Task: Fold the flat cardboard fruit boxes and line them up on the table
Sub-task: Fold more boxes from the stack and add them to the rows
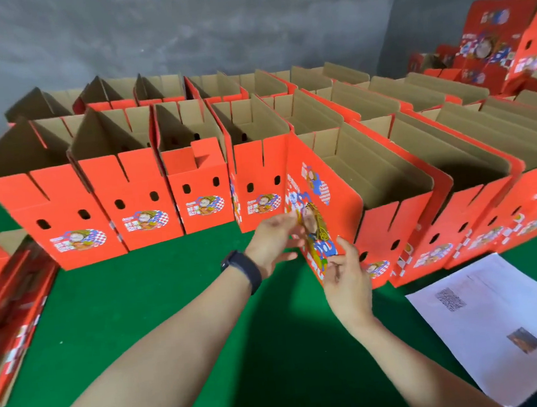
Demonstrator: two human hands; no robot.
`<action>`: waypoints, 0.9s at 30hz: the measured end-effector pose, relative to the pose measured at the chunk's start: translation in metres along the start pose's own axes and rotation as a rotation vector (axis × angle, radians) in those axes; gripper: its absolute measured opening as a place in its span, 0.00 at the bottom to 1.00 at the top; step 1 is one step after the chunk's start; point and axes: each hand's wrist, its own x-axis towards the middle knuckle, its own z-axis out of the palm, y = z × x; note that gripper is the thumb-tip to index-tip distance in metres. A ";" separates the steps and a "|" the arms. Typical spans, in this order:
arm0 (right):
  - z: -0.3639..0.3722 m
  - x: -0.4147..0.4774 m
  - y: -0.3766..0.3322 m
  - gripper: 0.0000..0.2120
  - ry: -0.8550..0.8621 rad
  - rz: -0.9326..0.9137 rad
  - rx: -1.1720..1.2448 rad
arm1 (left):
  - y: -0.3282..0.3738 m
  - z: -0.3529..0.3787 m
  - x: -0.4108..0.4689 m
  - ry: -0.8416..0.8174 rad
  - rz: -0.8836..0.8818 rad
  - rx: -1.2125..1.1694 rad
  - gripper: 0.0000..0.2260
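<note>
I'm watching the left hand (271, 237), with a black wristband (242, 270) above it, and the right hand (346, 272). Both are at the near corner of 1 folded red cardboard fruit box (321, 195). The box stands upright and open-topped in the front row on the green-covered table (172, 309). The left fingers look stretched out against the box's big printed side, though they are blurred. The right thumb points up along that side. I cannot tell whether the curled right fingers pinch the bottom edge or only rest by it.

To do this well, I judge the box needs squaring. Slide its base until the front face sits flush with the neighbouring red boxes (136, 195), sides touching, without tilting it or crushing the corner.

Counting the front row, 4 boxes stand left of this 1 and at least 3 to its right, where the view warps too much to be sure. The back row (159, 89) holds at least 5. There is 1 stack of flat red cardboard blanks (5, 291) at the left edge, 1 pile of red boxes (506, 36) far right, and 1 white printed paper sheet (498, 322) near right.
</note>
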 end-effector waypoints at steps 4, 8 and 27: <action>0.024 0.001 -0.036 0.28 0.051 -0.015 0.138 | -0.023 -0.069 -0.034 0.139 0.017 0.106 0.08; 0.074 -0.014 -0.094 0.22 -0.147 -0.143 0.195 | -0.036 -0.159 -0.081 0.357 0.006 0.102 0.06; 0.346 -0.214 -0.313 0.24 -1.221 -0.281 -0.142 | -0.139 -0.482 -0.243 0.723 -0.407 1.180 0.40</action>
